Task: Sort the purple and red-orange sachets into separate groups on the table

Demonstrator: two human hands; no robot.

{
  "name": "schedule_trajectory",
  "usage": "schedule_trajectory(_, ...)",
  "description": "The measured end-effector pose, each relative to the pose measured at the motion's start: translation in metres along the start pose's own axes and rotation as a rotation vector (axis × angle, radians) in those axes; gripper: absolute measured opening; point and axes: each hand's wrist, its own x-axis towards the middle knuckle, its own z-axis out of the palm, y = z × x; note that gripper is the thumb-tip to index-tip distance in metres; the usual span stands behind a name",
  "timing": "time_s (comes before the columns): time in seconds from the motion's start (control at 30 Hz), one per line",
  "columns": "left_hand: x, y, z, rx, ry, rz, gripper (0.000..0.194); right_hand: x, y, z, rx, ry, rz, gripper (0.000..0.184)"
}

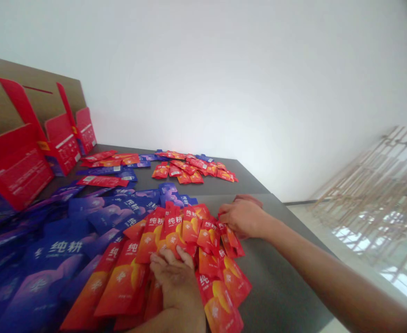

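Red-orange packets [173,231] heaped under two hands

Three red boxes [17,169] stand open in a row at the left of the dark grey table [276,277], their flaps raised; their insides are out of sight. They are stiff card, glossy red outside with fine white print, and dark blue at the lower corners. Plain brown cardboard panels [40,104] rise behind their fronts, pale and matt.

In the near middle of the table, the red-orange packets lie overlapping, flat slim oblongs of shiny film with white characters and rounded yellow fruit shapes. Blue packets [62,259], printed with mauve rounded shapes, spread in a thicker, creased layer to their left. Farther back, a smaller mixed pile [196,169] lies near the white wall [224,83], with more packets just beside the boxes.

The left hand [175,282] rests on the red-orange heap, fingers a little apart and the palm down. The right hand [243,219] bends over the heap's right edge, touching packets there; whether its fingers are clamped on one cannot be told. Just behind it lies a blurred, dull red piece [250,199]. Thin poles [356,189] lean at the far right.
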Motion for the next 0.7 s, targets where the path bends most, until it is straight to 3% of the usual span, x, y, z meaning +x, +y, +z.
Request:
schedule_trajectory(0.1, 0.002, 0.002, 0.004, 0.009, -0.001, -0.012, 0.042, -0.013, -0.018, 0.009, 0.062, 0.055, -0.083, 0.030)
schedule_trajectory(0.23, 0.003, 0.003, 0.006, 0.076, 0.060, -0.050, 0.042, -0.025, 0.000, 0.015, 0.368, 0.513, 0.216, 0.026)
schedule_trajectory(0.3, 0.003, 0.003, 0.007, 0.090, 0.091, -0.045, 0.040, -0.030, 0.003, 0.024, 0.525, 0.600, 0.300, 0.023)
schedule_trajectory(0.37, 0.002, 0.002, 0.008, 0.096, 0.104, -0.039, 0.040, -0.034, -0.006, 0.036, 0.586, 0.441, 0.232, 0.033)
schedule_trajectory(0.47, 0.003, 0.000, 0.013, 0.096, 0.109, -0.023, 0.040, -0.038, -0.024, 0.048, 0.546, 0.180, 0.007, 0.041)
schedule_trajectory(0.6, 0.002, -0.004, 0.018, 0.050, 0.089, 0.044, 0.041, -0.035, -0.027, 0.056, 0.565, 0.101, -0.160, 0.034)
schedule_trajectory(0.7, 0.002, -0.006, 0.017, 0.051, 0.074, 0.059, 0.041, -0.024, -0.020, 0.068, 0.532, 0.164, -0.121, 0.030)
